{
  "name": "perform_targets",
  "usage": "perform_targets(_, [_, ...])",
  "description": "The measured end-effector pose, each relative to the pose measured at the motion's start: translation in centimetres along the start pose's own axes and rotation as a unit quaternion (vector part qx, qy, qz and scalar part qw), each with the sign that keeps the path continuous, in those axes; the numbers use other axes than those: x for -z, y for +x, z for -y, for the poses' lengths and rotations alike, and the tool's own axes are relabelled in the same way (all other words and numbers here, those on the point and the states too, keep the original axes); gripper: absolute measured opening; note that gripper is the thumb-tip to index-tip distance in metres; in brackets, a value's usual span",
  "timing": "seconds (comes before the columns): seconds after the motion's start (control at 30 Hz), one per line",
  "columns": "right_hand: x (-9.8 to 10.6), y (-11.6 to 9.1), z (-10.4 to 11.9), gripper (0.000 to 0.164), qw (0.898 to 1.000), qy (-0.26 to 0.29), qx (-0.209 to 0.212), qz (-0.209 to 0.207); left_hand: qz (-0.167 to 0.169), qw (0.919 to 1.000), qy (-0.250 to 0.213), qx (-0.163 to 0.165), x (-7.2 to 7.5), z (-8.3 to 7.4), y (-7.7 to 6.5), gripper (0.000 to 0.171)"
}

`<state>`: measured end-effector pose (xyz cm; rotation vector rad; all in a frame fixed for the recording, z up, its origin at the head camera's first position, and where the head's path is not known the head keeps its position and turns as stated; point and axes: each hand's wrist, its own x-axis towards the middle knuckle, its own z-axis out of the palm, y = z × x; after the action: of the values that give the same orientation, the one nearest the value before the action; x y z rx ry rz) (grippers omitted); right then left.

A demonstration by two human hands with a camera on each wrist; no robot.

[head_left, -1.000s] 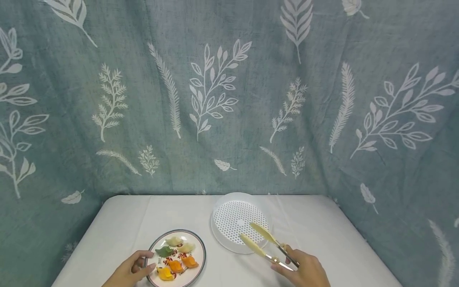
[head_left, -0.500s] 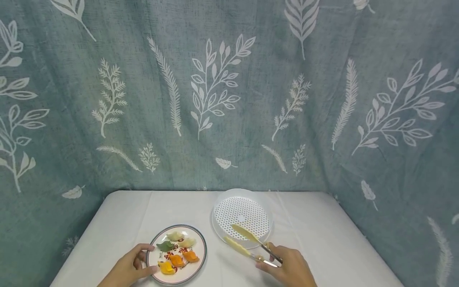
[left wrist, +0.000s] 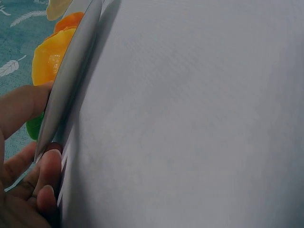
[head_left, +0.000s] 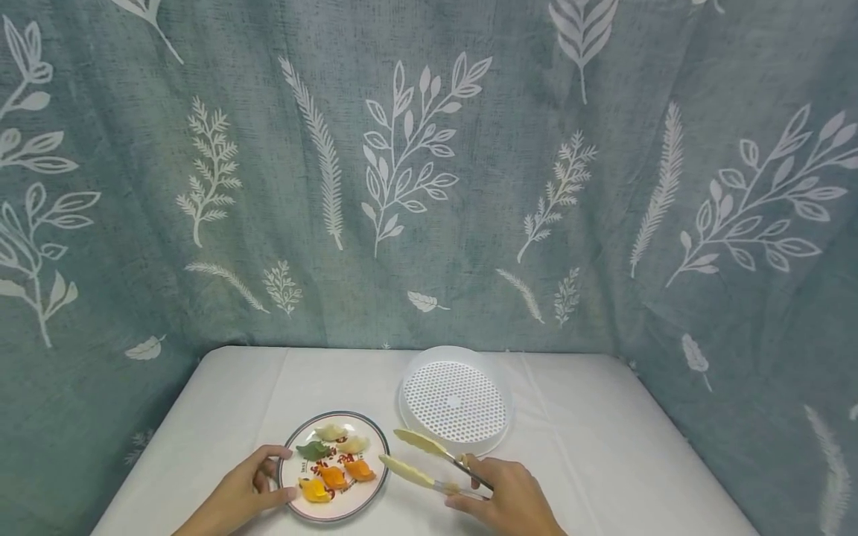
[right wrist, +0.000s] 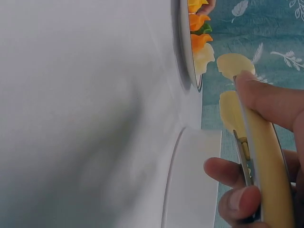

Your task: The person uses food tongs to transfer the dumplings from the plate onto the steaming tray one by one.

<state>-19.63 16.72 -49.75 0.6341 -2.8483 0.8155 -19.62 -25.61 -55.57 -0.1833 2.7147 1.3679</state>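
Observation:
My left hand (head_left: 244, 484) holds the left rim of a round white plate (head_left: 355, 500) with dark rim lines and red print. Its thumb is on the rim, the other fingers at the edge and underside in the left wrist view. Several dumpling-shaped pieces lie on the plate: a green dumpling (head_left: 313, 450), a yellow dumpling (head_left: 313, 490), orange dumplings (head_left: 333, 478) and pale dumplings (head_left: 331, 432). My right hand (head_left: 509, 495) grips a pair of tongs (right wrist: 266, 166) with cream-yellow tips. The tong tips are spread, nothing between them, right at the plate's right rim in the head view.
Behind the tongs stands a round white steamer tray (head_left: 456, 402) with a perforated floor and raised wall. A white cloth covers the table (head_left: 603, 447). A green-blue curtain (head_left: 429, 186) with leaf prints hangs behind and at both sides.
My right hand has carried the tongs leftward from over the steamer tray to the plate's right edge. The left hand keeps its hold on the plate; the head view has tilted slightly.

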Motion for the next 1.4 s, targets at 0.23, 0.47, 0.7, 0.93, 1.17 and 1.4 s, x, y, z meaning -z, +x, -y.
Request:
perform_targets(0.23, [-0.5,0.2,0.9,0.073,0.998,0.013,-0.012,0.053,0.000,1.0000,-0.002,-0.001,0.1,-0.2,-0.2,0.076])
perform_targets(0.47, [-1.5,0.4,1.3,0.069,0.998,0.001,0.018,0.062,-0.002,1.0000,-0.001,-0.003,0.1,-0.1,0.0,0.076])
perform_targets(0.7, [-2.7,0.8,1.8,0.065,0.996,-0.047,0.035,0.061,-0.010,0.9999,-0.007,-0.001,-0.4,0.2,0.1,0.077])
perform_targets(0.93, [-3.2,1.3,2.3,0.057,0.995,-0.060,0.043,0.062,-0.021,0.9998,-0.001,-0.003,-0.8,0.3,0.2,0.076])
perform_targets(1.17, [-3.5,1.3,2.3,0.054,0.995,-0.066,0.049,0.060,-0.020,0.9998,-0.004,-0.001,-0.8,0.3,-0.1,0.075])
perform_targets(1.4, [-3.5,1.0,2.1,0.055,0.994,-0.077,0.055,0.049,-0.022,0.9997,-0.006,-0.004,-1.0,0.2,-0.2,0.075])
